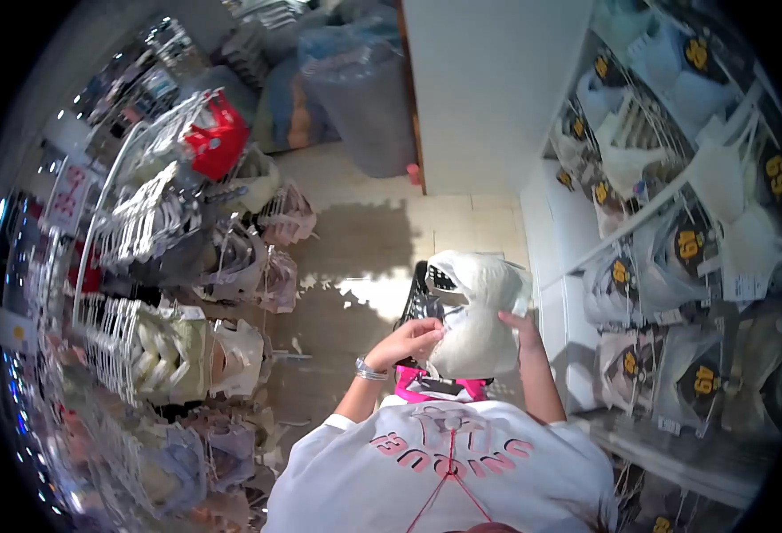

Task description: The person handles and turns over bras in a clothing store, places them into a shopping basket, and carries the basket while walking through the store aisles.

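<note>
In front of my chest is a cream-white bra (480, 342) with moulded cups, standing on end so that one cup is above the other. My right hand (523, 330) grips its right side, with the thumb on the cup and the other fingers mostly hidden behind. My left hand (419, 338) is closed, its fingertips pinched together at the left edge of the bra near a small pale piece that may be a label. Below the bra there is a black openwork object (417, 298), mostly covered. A bright pink strip (406, 384) shows under my wrists.
On my left, a rack (120, 351) carries rows of bras on white hangers, with a red bra (218, 138) near its top. Wall shelves (639, 218) on my right hold more bras with numbered black tags. Ahead stand a large plastic-wrapped bin (360, 102) and a white panel (480, 98).
</note>
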Demonstrator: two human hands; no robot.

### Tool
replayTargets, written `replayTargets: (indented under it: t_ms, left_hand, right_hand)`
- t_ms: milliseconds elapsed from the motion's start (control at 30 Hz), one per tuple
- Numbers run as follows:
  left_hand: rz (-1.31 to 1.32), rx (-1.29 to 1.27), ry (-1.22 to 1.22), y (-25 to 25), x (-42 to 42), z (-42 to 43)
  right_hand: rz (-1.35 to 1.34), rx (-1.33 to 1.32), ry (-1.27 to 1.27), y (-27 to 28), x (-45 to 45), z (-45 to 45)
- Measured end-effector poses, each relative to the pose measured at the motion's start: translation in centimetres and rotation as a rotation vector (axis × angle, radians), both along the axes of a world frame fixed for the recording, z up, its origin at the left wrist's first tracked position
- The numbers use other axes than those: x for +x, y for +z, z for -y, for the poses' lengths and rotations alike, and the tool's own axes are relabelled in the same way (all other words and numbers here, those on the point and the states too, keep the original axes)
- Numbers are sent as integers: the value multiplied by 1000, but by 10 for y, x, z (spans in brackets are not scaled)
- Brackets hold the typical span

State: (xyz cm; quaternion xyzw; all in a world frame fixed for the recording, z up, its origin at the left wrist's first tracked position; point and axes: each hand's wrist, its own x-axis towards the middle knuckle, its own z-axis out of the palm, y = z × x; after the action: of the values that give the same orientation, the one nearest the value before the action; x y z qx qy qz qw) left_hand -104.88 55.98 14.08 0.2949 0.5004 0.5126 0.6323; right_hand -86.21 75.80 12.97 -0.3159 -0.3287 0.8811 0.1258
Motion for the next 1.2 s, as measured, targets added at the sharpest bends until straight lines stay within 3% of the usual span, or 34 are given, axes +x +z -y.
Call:
replayTargets:
  t_ms: [67,167,267,333,367,400,500,633,733,800,867,900,933,1033,1200]
  left_hand:
    - [-106,111,84,-1,4,10]
    - [262,308,299,10,15,13]
    - [654,229,790,9,24,9]
    - [549,216,971,21,28,15]
    - [469,368,892,51,33,23]
    - [404,449,928,48,35,25]
    - [139,406,943,68,46,49]
    - [10,435,1018,68,67,63]
    - [-108,422,1101,78,78,81]
    - [-170,544,1186,95,83,98]
    - [-67,559,1269,106,90,123]
    - [57,692,1284,103,88,132]
    - [184,826,1289,99,90,137]
    - [196,765,1369,104,107,158]
    - [-510,38,1514,66,104,204]
  right_hand:
    - [-32,95,61,9,2,11]
    - [-58,318,229,12,3,30]
    - [-31,544,464,10,-2,44]
    - [60,587,582,32,-7,53]
    - [120,534,692,34,-10,46]
    - [86,596,687,34,-13,44]
    - [38,734,677,52,-22,39]
    - [-316,330,660,48,-41,30]
    - [-141,183,670,30,-58,45]
    - [-250,186,646,52,-76,76]
    - [-295,238,635,57,-92,93]
    - [-323,266,619,47,-99,95]
    - [-293,344,614,76,-99,117]
    - [-394,263,610,106,-99,141]
    - [-399,231,620,107,-94,141]
